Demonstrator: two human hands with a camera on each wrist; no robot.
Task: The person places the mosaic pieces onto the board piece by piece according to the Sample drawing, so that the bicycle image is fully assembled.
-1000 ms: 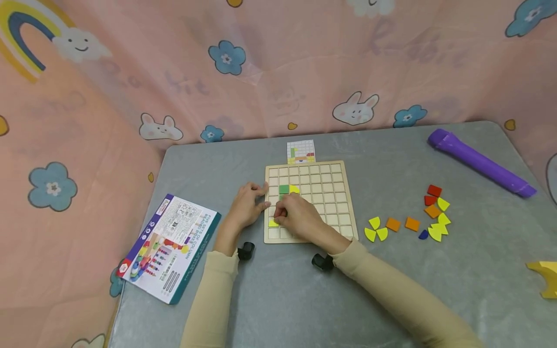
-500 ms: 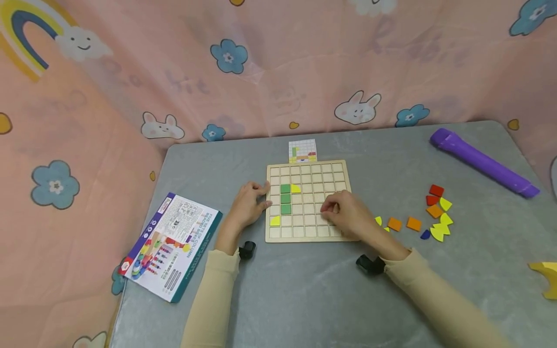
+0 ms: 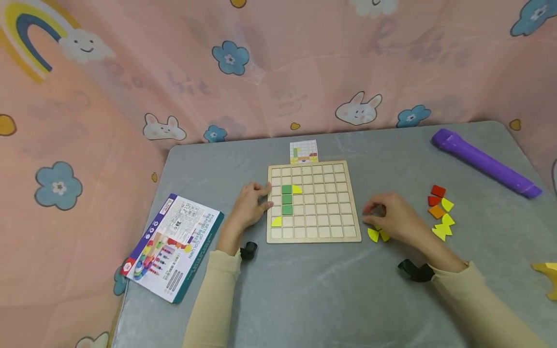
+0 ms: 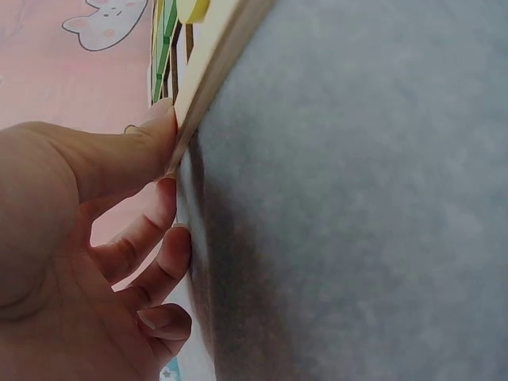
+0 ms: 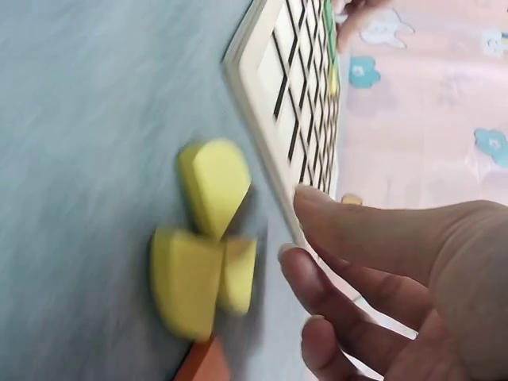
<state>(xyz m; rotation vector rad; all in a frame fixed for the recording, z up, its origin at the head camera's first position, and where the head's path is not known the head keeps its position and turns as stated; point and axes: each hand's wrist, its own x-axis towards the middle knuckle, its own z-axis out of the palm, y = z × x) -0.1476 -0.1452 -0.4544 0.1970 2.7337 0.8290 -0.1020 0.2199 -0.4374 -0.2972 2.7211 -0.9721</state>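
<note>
A wooden grid board [image 3: 322,209] lies flat on the table. It carries a column of green squares [image 3: 287,199], a yellow quarter-circle [image 3: 297,189] beside the top one and a yellow piece [image 3: 276,221] at lower left. My left hand [image 3: 249,207] touches the board's left edge with thumb and a fingertip; its other fingers are loosely bent. My right hand [image 3: 393,217] hovers right of the board, thumb and fingers apart and nothing between them. Below it sit three yellow quarter-circles [image 5: 220,181], partly covered in the head view. An orange piece [image 5: 205,363] shows beside them.
A small pattern card [image 3: 303,151] lies behind the board. To the far right are a loose group of red, orange and yellow pieces [image 3: 437,211] and a purple tube [image 3: 485,162]. A printed box [image 3: 174,249] lies at left, a yellow arched piece [image 3: 549,278] at the right edge.
My right hand has left the board's lower left part and moved right, to above the yellow pieces, uncovering the green column. My left hand stays at the board's edge.
</note>
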